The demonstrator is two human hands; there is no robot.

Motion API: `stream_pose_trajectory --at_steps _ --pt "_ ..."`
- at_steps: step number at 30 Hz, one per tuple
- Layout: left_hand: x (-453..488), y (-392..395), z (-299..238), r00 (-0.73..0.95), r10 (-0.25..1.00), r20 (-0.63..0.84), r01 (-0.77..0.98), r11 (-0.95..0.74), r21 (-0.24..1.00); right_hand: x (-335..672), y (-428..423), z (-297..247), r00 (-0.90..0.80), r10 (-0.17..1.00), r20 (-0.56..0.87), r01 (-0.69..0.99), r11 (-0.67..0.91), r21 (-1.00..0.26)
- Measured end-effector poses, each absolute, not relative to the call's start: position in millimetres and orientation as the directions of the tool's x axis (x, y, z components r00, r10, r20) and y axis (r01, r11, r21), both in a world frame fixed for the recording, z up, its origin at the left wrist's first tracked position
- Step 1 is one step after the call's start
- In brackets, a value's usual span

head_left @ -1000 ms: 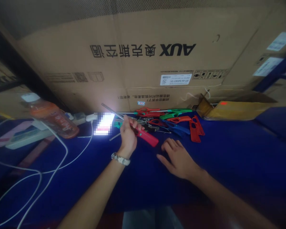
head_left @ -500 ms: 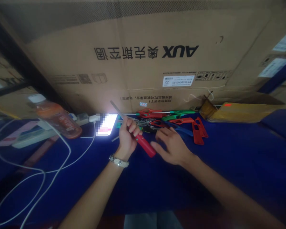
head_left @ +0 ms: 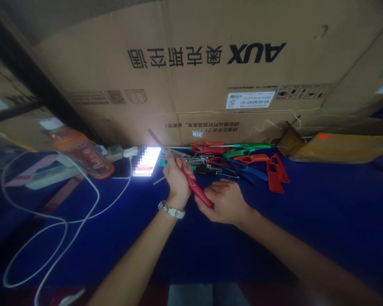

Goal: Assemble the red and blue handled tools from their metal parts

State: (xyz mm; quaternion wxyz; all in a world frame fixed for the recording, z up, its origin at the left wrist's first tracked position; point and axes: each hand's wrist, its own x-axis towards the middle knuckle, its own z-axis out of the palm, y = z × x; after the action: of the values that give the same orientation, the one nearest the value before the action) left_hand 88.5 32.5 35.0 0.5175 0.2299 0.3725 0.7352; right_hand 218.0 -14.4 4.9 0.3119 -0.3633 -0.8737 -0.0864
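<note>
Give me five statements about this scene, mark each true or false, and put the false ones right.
1. The left hand grips the red long-nosed lighter. True.
2. The right hand is far from the lighter. False: the right hand is at the end of its handle.
3. A wristwatch is on the right wrist. False: the wristwatch is on the left.
4. The drink bottle has a white cap. True.
5. The large lettering on the carton is upside down. True.

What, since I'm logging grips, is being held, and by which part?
A red-handled lighter: left hand holds the handle near its metal tube; right hand holds the handle's end.
</note>
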Motion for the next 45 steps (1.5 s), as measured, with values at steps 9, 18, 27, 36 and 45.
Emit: stream_pose_trajectory --at_steps 9,18,27,36,45 --pt "89.0 31.5 38.9 -0.26 0.963 0.068 -0.641 -0.224 0.734 210.2 -20.6 3.9 -0.509 0.393 0.766 0.62 0.784 0.01" --pt "82.6 34.7 41.2 -0.241 0.97 0.017 -0.723 -0.191 0.664 229.5 -18.1 3.2 -0.453 0.487 0.747 0.437 0.851 -0.291" --pt "81.0 29.9 44.4 -0.155 0.988 -0.02 -0.789 -0.112 0.604 218.0 -18.3 7.9 -0.519 0.329 0.789 0.554 0.833 0.018" --pt "79.5 32.4 42.9 -0.187 0.982 -0.016 -0.767 -0.135 0.627 220.3 -18.7 5.2 -0.56 0.406 0.722 0.537 0.842 -0.057" --pt "82.8 32.5 37.5 -0.377 0.925 0.043 -0.51 -0.246 0.824 218.2 -21.7 -9.3 -0.567 0.545 0.618 0.665 0.745 -0.047"
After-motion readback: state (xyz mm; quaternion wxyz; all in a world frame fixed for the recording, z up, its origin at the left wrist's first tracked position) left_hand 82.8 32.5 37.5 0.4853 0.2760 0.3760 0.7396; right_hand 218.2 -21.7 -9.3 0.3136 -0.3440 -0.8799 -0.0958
